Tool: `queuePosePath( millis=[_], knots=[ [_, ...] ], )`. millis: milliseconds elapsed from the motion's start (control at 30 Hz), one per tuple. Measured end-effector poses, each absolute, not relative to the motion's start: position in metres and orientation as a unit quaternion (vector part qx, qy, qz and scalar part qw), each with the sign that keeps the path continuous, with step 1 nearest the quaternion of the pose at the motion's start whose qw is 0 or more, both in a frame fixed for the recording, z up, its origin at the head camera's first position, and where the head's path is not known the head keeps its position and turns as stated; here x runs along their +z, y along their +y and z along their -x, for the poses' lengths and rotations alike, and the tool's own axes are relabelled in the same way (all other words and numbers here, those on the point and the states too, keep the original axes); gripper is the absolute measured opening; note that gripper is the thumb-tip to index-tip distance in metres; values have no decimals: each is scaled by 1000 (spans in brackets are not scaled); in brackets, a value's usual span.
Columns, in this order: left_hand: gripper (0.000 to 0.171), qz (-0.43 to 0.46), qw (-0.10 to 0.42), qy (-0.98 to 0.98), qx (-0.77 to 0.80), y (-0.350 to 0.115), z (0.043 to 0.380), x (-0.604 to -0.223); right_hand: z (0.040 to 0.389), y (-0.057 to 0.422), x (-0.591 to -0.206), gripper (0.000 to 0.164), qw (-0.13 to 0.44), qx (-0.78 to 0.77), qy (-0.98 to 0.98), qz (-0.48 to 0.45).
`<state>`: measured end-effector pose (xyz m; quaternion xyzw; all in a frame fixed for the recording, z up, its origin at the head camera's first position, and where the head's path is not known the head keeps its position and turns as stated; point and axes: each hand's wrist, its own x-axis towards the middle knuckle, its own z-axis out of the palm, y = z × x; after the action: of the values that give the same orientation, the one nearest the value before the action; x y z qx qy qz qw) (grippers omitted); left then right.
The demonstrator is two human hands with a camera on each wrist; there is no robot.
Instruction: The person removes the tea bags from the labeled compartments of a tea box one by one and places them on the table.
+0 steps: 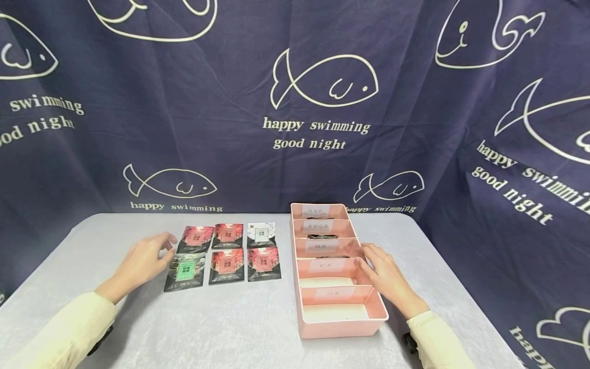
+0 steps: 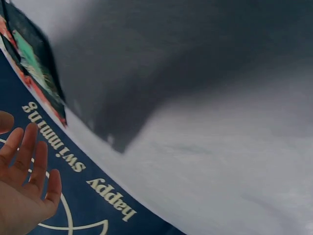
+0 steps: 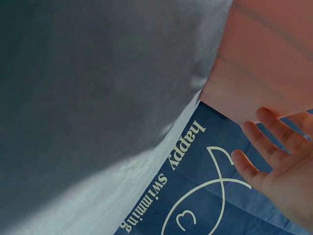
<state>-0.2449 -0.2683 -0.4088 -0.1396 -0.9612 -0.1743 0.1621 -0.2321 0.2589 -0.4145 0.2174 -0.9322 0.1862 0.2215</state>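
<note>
Six-packet layout aside, several black-and-red tea packets [image 1: 227,266] lie in two rows on the grey table. A green-labelled tea packet [image 1: 185,271] sits at the near left, a white-topped one [image 1: 261,234] at the far right. My left hand [image 1: 146,258] hovers at the left ends of the rows, loosely bent fingers beside the green-labelled packet, holding nothing. A pink divided box [image 1: 341,328] stands to the right. My right hand [image 1: 386,274] rests at its right wall, thumb over the rim; the right wrist view shows loosely extended, spread fingers [image 3: 281,132] by the outer wall.
The box has labelled compartments in a line, with dark packets [image 1: 322,236] in some farther ones; the two nearest show bare floors. A dark blue curtain [image 1: 239,128] with fish drawings hangs behind and beside the table [image 1: 221,328].
</note>
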Motion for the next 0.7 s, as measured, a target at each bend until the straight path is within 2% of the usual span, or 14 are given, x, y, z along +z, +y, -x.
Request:
queuePosePath(
  millis=[333, 700],
  knots=[
    [21, 189, 185, -952, -152, -232, 251, -402, 231, 258, -413, 28, 222, 186, -933, -215],
    [30, 238, 207, -939, -135, -181, 251, -402, 231, 258, -414, 29, 213, 189, -936, -208]
  ],
)
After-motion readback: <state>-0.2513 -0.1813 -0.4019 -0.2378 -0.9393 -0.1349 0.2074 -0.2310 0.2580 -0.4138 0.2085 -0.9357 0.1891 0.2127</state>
